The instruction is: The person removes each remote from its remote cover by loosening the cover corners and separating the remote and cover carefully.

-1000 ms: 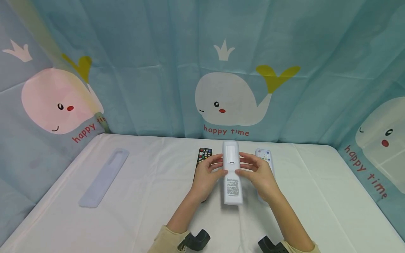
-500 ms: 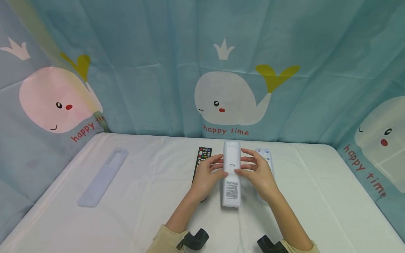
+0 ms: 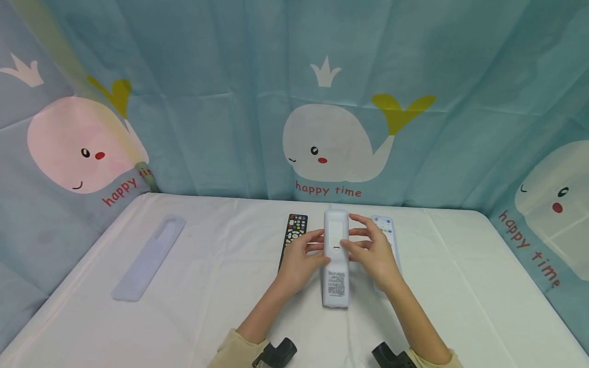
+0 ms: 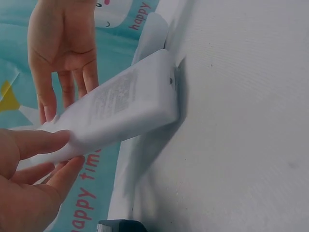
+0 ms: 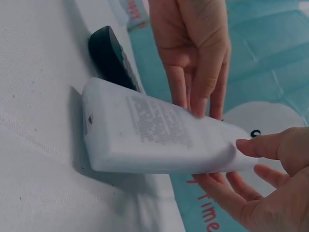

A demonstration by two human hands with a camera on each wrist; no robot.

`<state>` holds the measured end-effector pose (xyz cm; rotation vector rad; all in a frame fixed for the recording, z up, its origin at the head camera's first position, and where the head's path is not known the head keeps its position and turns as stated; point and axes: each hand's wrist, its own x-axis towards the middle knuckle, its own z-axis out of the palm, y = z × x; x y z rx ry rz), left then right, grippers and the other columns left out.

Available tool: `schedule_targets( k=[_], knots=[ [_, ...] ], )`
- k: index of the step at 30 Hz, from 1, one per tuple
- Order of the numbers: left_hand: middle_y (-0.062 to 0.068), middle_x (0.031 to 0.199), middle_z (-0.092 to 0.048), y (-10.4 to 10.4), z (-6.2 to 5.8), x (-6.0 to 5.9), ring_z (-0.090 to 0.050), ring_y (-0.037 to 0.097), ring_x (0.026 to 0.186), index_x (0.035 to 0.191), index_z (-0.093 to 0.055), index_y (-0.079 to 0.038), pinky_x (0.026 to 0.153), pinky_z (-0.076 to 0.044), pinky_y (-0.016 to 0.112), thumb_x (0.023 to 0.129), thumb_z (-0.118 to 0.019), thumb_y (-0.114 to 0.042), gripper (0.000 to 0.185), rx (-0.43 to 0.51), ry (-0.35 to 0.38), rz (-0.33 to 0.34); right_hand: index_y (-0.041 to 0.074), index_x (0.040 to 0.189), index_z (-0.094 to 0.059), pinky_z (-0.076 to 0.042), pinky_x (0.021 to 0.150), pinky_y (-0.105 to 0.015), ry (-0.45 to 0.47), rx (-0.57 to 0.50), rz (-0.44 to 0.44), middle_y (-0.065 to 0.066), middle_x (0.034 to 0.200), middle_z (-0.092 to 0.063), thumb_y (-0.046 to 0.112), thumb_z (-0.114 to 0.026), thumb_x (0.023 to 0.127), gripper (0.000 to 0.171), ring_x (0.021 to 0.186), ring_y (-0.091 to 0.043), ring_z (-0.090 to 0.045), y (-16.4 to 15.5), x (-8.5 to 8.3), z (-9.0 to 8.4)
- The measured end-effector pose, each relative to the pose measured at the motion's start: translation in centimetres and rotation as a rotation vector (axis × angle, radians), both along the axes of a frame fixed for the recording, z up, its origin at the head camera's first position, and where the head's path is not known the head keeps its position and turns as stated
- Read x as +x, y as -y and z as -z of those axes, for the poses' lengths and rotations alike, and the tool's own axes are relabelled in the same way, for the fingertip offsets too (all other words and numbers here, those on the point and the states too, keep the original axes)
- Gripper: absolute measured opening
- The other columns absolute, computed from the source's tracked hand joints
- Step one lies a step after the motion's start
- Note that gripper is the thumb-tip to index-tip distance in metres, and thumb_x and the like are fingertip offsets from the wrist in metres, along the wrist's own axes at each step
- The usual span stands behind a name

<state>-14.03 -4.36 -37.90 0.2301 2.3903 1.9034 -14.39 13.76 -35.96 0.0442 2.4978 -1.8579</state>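
Note:
A white remote control point(image 3: 336, 286) is held over the middle of the table, its back with the battery cover and printed label turned up. In both wrist views its near end is raised off the cloth. My left hand point(image 3: 299, 263) grips its left edge, thumb on the side of the back and fingers beneath. From the right, my right hand point(image 3: 375, 255) holds it with the thumb on the back near the battery cover's notch and the fingers along the far edge and underside. Parts of those fingers are hidden by the remote.
A black remote control point(image 3: 294, 227) lies beyond my left hand, partly covered by it. Another white remote point(image 3: 384, 225) lies behind my right hand. At the left is a flat, translucent remote cover point(image 3: 149, 258). A blue whale-print curtain point(image 3: 221, 148) rises behind the white tablecloth point(image 3: 216, 286).
The held remote has shifted slightly toward me and its near end looks lower. My right thumb has slid up the back to the battery cover's notch. The left hand has moved slightly toward me.

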Motion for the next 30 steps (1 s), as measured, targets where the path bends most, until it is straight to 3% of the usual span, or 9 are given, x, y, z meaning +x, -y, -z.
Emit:
schedule_targets(
  k=[8, 13, 18, 30],
  knots=[
    [0.018, 0.122, -0.07, -0.2, 0.2, 0.0, -0.072, 0.035, 0.112, 0.146, -0.059, 0.0, 0.093, -0.062, 0.045, 0.1, -0.071, -0.006, 0.048, -0.08, -0.121, -0.012, 0.013, 0.152, -0.05, -0.065, 0.079, -0.036, -0.041, 0.059, 0.04, -0.024, 0.13, -0.063, 0.007, -0.074, 0.098, 0.059, 0.094, -0.026, -0.068, 0.3, 0.2, 0.2],
    [0.016, 0.12, -0.07, -0.8, -0.1, -0.1, -0.073, 0.03, 0.104, 0.143, -0.061, -0.001, 0.085, -0.064, 0.037, 0.102, -0.071, -0.011, 0.044, -0.089, -0.17, -0.06, 0.013, 0.149, -0.05, -0.065, 0.078, -0.037, -0.072, 0.095, 0.063, -0.022, 0.126, -0.063, 0.013, -0.074, 0.099, 0.055, 0.095, -0.027, -0.068, 0.4, 0.2, 0.2],
    [0.015, 0.12, -0.069, -1.5, -0.4, -0.3, -0.071, 0.026, 0.102, 0.139, -0.064, -0.001, 0.079, -0.063, 0.03, 0.101, -0.072, -0.012, 0.04, -0.076, -0.185, -0.098, 0.012, 0.146, -0.05, -0.066, 0.077, -0.04, -0.094, 0.098, 0.084, -0.018, 0.125, -0.06, 0.013, -0.072, 0.101, 0.05, 0.094, -0.027, -0.065, 0.5, -0.1, 0.1],
    [0.016, 0.122, -0.07, -2.1, -1.4, -0.5, -0.071, 0.029, 0.104, 0.134, -0.067, 0.0, 0.082, -0.064, 0.031, 0.1, -0.073, -0.012, 0.036, 0.011, -0.237, -0.172, 0.01, 0.138, -0.052, -0.063, 0.079, -0.035, -0.141, 0.009, 0.085, -0.017, 0.133, -0.062, 0.008, -0.072, 0.101, 0.043, 0.093, -0.021, -0.068, 0.6, -0.2, -0.1]
  ],
)
